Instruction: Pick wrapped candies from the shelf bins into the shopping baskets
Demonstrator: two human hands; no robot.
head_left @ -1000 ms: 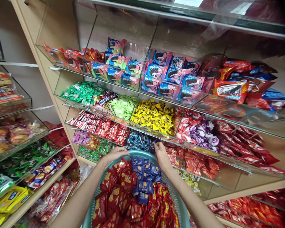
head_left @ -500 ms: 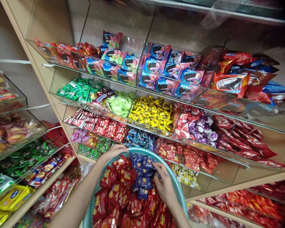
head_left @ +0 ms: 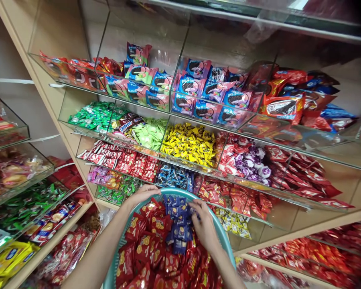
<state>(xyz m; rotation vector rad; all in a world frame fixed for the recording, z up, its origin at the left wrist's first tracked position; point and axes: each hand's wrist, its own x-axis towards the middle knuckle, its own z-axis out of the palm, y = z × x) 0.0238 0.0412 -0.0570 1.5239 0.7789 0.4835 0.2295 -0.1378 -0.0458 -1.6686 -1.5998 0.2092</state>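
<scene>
A teal plastic basket (head_left: 228, 237) is low in the middle of the head view. It is full of small red candy packets (head_left: 149, 243) printed with orange slices, with a cluster of dark blue packets (head_left: 179, 224) towards the far side. My left hand (head_left: 142, 194) is closed over the basket's far left rim, its fingertips partly hidden. Inside the right part of the basket, my right hand (head_left: 203, 220) rests beside the blue packets. Its slightly bent fingers are apart and touch the packets' edge; I see no packet lifted between them.
Ahead, a tiered shelf has clear dividers (head_left: 180, 68). Its bins hold yellow-wrapped candies (head_left: 189, 144), green-wrapped candies (head_left: 92, 116), blue-pink biscuit packs (head_left: 191, 86) and red packets (head_left: 301, 172). Another shelf (head_left: 45, 233) with packaged snacks stands at the left. More red packets (head_left: 313, 253) lie low at the right.
My right hand has shifted slightly up and left along the blue packets' edge, its fingers moving a little. The left hand stays on the rim. The view has shifted slightly.
</scene>
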